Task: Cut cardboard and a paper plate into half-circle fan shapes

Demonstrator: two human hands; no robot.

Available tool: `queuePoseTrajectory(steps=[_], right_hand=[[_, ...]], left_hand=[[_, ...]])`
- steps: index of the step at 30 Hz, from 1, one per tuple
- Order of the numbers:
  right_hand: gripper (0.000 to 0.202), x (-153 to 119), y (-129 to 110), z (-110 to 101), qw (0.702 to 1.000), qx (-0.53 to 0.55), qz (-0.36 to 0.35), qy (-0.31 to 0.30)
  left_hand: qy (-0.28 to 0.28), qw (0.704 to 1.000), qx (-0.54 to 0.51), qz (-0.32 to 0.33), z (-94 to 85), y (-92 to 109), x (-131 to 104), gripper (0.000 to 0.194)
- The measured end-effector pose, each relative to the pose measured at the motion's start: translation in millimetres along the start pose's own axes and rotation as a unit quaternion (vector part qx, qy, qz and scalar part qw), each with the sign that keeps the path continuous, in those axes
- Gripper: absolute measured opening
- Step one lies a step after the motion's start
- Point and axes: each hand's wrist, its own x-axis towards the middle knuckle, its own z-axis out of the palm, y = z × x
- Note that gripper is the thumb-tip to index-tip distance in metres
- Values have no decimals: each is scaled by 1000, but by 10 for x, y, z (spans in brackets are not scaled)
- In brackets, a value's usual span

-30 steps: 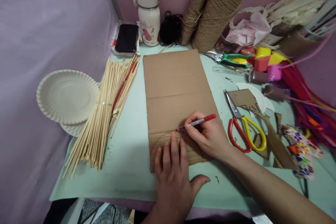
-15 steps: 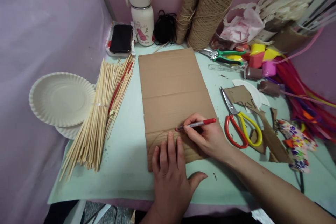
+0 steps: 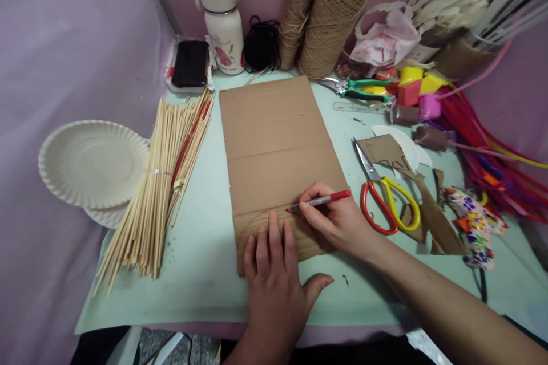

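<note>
A brown cardboard sheet (image 3: 274, 131) with fold lines across it lies on the pale green table cover. My left hand (image 3: 276, 271) rests flat on its lower edge, fingers stretched forward and thumb out to the right. My right hand (image 3: 331, 219) grips a red-capped marker (image 3: 321, 201), its tip at the cardboard just beyond my left fingertips. A faint curved line shows on the board beside my left fingers. Scissors (image 3: 381, 194) with one red and one yellow handle lie right of the right hand, blades pointing away.
Left stand a bundle of wooden sticks (image 3: 148, 194) and paper plates (image 3: 94, 162). Along the back are a white bottle (image 3: 225, 40), black cord (image 3: 261, 48) and twine spools (image 3: 336, 17). Green-handled pruners (image 3: 363, 90), cardboard scraps (image 3: 434, 219) and colourful pipe cleaners (image 3: 483, 154) lie right.
The whole view has shifted slightly, so things sit a little further left in the picture. Both hands and the marker keep nearly the same place on the cardboard.
</note>
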Motion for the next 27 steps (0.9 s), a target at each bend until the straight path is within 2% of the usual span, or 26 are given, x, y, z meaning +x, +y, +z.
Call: queuePoseTrajectory(steps=[6, 10, 15, 27], right_hand=[[13, -53, 18, -48, 999, 5, 28, 18], [9, -70, 16, -15, 1000, 25, 9, 11], [11, -112, 27, -34, 1000, -11, -3, 22], [13, -395, 180, -129, 999, -40, -4, 25]], left_hand=[[-5, 1000, -5, -11, 36, 7, -7, 87], [-8, 1000, -13, -13, 66, 10, -31, 86], [-13, 1000, -16, -16, 83, 8, -46, 87], [-27, 1000, -5, -14, 32, 24, -16, 88]])
